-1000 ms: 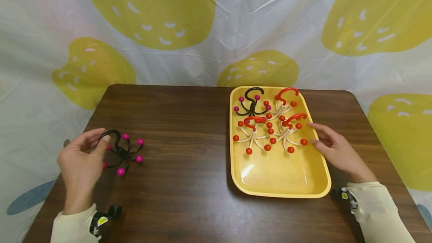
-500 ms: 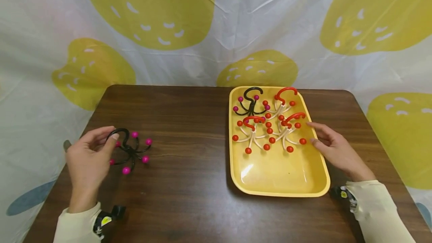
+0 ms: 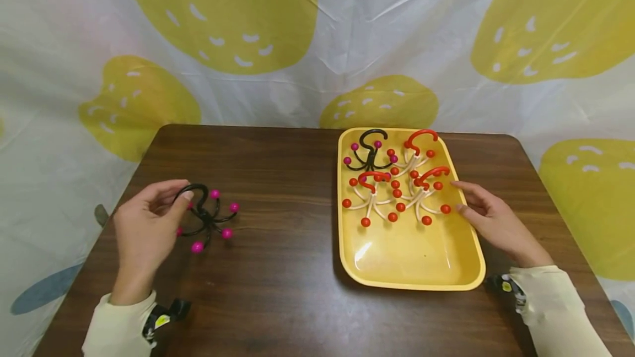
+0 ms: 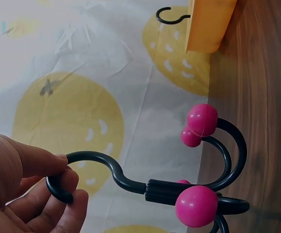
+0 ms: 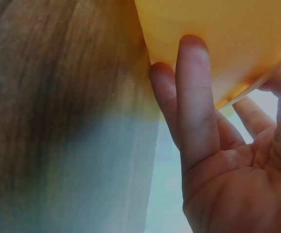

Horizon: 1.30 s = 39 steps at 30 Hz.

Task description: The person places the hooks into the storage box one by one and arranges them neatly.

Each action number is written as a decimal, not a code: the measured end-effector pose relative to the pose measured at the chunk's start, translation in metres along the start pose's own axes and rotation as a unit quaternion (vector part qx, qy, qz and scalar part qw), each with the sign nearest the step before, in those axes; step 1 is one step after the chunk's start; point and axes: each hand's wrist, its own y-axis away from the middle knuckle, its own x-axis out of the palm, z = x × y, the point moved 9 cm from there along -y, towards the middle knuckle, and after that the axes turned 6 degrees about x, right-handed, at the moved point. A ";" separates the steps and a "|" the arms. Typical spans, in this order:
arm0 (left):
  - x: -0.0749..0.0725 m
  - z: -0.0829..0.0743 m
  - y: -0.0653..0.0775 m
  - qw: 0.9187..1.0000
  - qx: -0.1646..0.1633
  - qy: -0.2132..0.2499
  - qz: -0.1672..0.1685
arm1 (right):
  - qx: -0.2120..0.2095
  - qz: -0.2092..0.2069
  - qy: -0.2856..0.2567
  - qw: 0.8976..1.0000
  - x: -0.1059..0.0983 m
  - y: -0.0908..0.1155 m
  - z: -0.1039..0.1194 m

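Note:
My left hand pinches the curved top of a black multi-arm hook hanger with pink ball tips, between thumb and fingers. The hanger's arms spread out to the right of the hand, over the left part of the table. At the right, my right hand rests against the outer side of a yellow tray; its straight fingers touch the wall in the right wrist view. In the tray's far half lie another black hanger with pink tips and several white hangers with red hooks and red balls.
A dark wooden table carries the tray on its right side. Behind it hangs a pale cloth printed with yellow fruit shapes. The tray's near half shows its bare yellow floor.
My left hand has moved to the right and slightly away from me, carrying the black hanger along. The right hand and the tray have stayed in place.

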 end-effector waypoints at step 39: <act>0.051 -0.097 -0.005 0.984 0.112 0.085 0.108 | 0.016 0.029 -0.070 0.997 0.003 0.003 -0.002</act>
